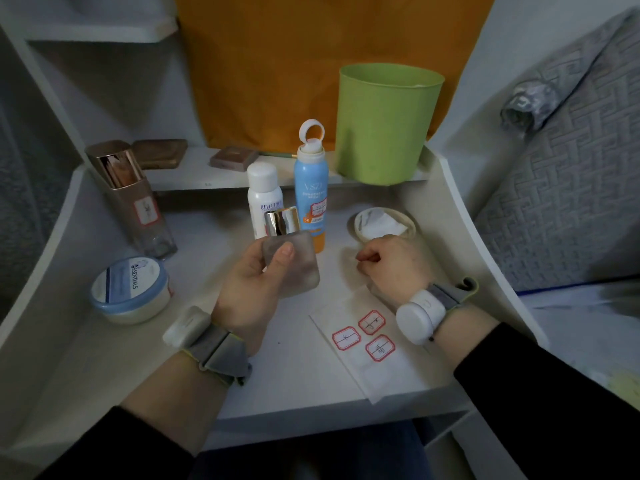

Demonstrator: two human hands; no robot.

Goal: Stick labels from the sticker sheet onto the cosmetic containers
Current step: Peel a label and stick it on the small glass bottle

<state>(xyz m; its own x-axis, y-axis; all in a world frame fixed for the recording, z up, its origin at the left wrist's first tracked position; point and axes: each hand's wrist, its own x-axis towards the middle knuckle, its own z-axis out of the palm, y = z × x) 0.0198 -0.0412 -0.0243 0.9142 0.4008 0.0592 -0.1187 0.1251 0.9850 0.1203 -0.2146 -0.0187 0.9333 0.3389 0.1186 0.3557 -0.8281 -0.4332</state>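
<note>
L hand (249,289) is up off the desk (104,358), gripping the frosted glass bottle (294,268). My thumb is flat across its front, fingers wrapped behind, silver cap (281,221) pointing up. No label shows on the side facing me.

R hand (394,265) is down on the desk at the far end of the sticker sheet (374,368), fingers curled in tight. Can't tell if they're pinching a label. The sheet lies flat by my R wrist w/ three red-edged labels (346,338) on it.

Behind the frosted bottle stand the blue spray bottle (311,188), labelled, and a white bottle (263,188). The tall brown bottle (138,202) at far L is labelled too, w/ the round tub (128,289) near it.
</note>
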